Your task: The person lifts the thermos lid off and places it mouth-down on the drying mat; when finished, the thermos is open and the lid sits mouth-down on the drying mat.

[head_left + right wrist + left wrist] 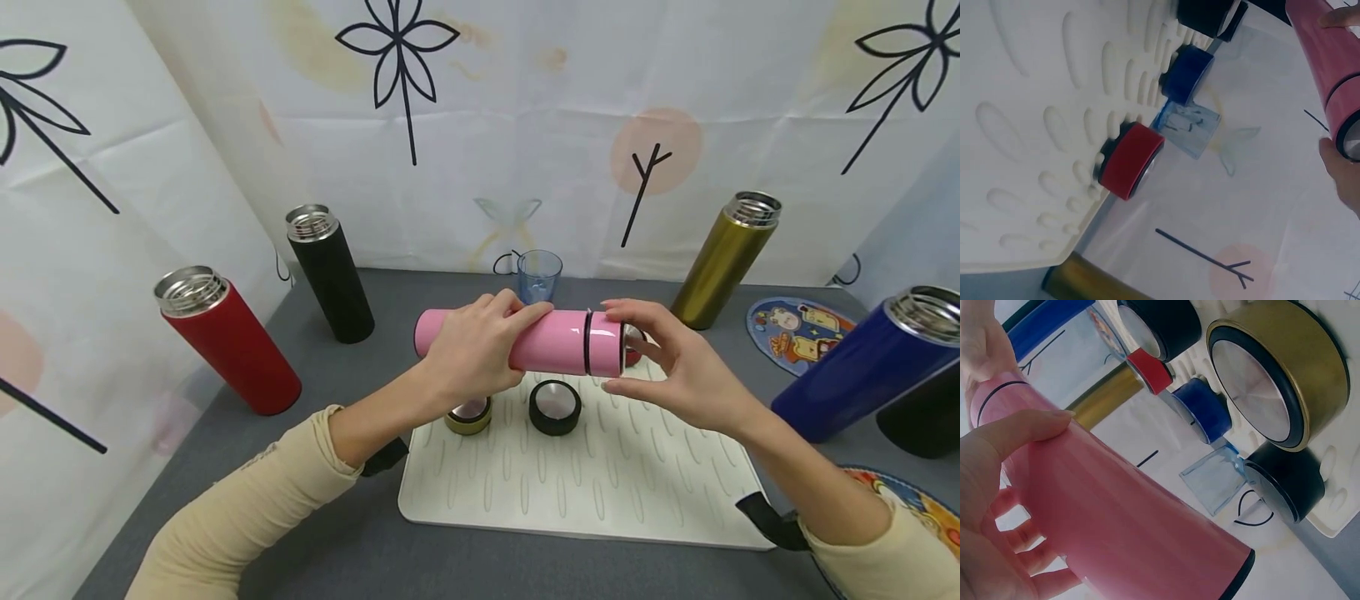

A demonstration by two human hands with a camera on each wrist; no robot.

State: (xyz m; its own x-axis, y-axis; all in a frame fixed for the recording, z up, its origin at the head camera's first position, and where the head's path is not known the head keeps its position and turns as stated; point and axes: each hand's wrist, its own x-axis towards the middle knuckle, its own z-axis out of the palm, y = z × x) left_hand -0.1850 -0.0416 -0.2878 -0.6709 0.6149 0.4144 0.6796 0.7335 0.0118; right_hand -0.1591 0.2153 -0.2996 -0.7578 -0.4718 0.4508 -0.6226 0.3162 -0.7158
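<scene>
My left hand (480, 342) grips the body of a pink thermos bottle (551, 342), held sideways above a white ridged mat (600, 492). At the bottle's right end sits its pink lid (604, 343). Fingers and thumb of my right hand (675, 367) curve around this lid, with the thumb on its lower side. In the left wrist view, the bottle's base points down and right. Below the bottle, a gold lid (468, 417) and a black lid (555, 407) lie on the mat. A red lid (1132, 161), a blue lid (1188, 75) and another black lid (1285, 481) are also there.
Lidless red (232, 342) and black (330, 275) bottles stand at left. A gold bottle (727, 258) and a blue bottle (862, 367) are at right, beside a dark object (926, 425). A blue glass (538, 275) stands behind; a patterned coaster (798, 333) lies at right.
</scene>
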